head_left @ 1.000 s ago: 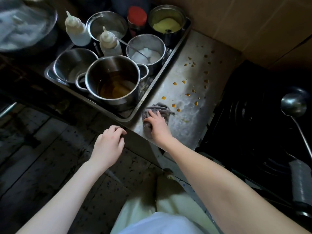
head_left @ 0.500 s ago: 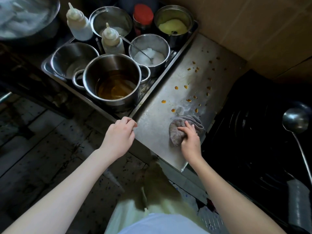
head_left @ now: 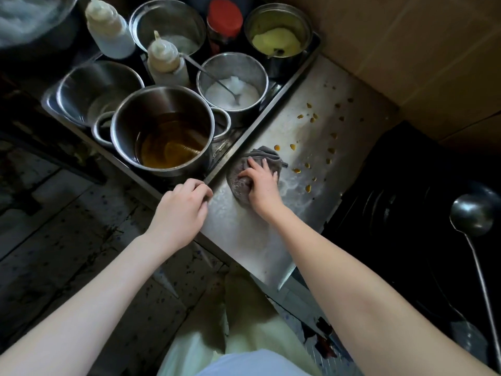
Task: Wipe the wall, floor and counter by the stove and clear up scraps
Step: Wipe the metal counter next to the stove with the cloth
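Counter (head_left: 244, 234), a strip of bare steel, runs away from you between a tray (head_left: 245, 137) of pots on the left and the black stove (head_left: 393, 213) on the right. Its near end is streaked with a wet film. Nearest you, below and left of it, is the dark, speckled floor (head_left: 54, 240).

Your left hand (head_left: 180, 210) sits at the counter's near left edge, right by the tray's near corner, with the fingers curled under. You cannot tell whether they grip the edge or just rest there, and nothing else is in them.

Just beyond and to the right, your right hand (head_left: 261, 185) lies palm down on a bunched grey cloth (head_left: 237, 183). Its fingers are spread and nearly straight, pressing the cloth onto the steel beside the tray's rim. Cloth shows on the hand's left and beyond the fingertips.

Small orange scraps (head_left: 296, 170) are scattered over the counter from just right of the cloth to the far end near the wall (head_left: 406, 50). The closest few sit just beside the cloth's far edge. On the stove, a ladle (head_left: 471, 210) lies with its bowl about level with your right hand.

In the tray, the nearest pot (head_left: 168, 147) holds brown liquid. Beyond it stand a bowl (head_left: 233, 88) of white stuff with a spoon (head_left: 211, 77), two squeeze bottles (head_left: 165, 61), a red-lidded jar (head_left: 225, 14) and a pot of yellow paste (head_left: 276, 39). The brown wall stands behind the counter's far end.
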### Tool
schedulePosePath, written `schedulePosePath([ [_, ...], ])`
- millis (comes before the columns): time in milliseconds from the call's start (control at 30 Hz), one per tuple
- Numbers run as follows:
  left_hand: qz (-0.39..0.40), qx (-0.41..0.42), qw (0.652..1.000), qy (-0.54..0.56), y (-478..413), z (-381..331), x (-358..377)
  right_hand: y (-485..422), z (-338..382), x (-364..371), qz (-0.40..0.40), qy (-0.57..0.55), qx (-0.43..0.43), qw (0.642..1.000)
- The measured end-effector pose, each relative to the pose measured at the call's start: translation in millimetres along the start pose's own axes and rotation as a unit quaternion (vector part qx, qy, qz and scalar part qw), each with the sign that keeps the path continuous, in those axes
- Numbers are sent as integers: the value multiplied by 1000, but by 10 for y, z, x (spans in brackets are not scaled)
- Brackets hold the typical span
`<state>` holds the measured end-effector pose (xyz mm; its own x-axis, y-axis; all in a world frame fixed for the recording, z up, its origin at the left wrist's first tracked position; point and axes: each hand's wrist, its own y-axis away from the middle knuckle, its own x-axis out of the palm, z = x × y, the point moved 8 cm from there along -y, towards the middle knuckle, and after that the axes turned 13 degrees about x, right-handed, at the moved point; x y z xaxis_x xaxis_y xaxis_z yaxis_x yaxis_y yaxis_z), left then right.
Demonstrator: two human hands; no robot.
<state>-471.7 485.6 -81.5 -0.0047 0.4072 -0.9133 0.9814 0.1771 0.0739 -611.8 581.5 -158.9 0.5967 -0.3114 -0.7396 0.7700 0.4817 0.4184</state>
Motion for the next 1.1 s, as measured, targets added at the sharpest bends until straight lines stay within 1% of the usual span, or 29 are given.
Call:
schedulePosePath([
  [100,-1,17,1000,2,-126,-93,13,50,-150,-80,-7,-7,6,1000],
  [233,6,36,999,9,-277,-210,84,235,-649,-287,-64,-43,69,995],
  [333,10,50,999,17,-375,-293,125,368,-1074,-481,-104,-72,131,983],
  [467,17,65,997,24,-500,-376,169,404,-1308,-672,-143,-104,170,970],
  [533,19,66,997,26,-553,-381,184,325,-1223,-660,-131,-99,166,972],
  [633,19,56,997,40,-629,-353,186,89,-934,-584,-88,-64,139,984],
  [767,18,46,998,48,-704,-292,181,-315,-482,-521,-21,-11,63,998],
  [867,2,33,998,57,-739,-222,140,-533,-257,-506,10,17,27,999],
  [1000,-3,35,997,64,-827,-232,111,-591,-248,-561,3,2,5,1000],
  [1100,-2,34,997,64,-899,-251,125,-481,-504,-665,-23,-33,29,999],
])
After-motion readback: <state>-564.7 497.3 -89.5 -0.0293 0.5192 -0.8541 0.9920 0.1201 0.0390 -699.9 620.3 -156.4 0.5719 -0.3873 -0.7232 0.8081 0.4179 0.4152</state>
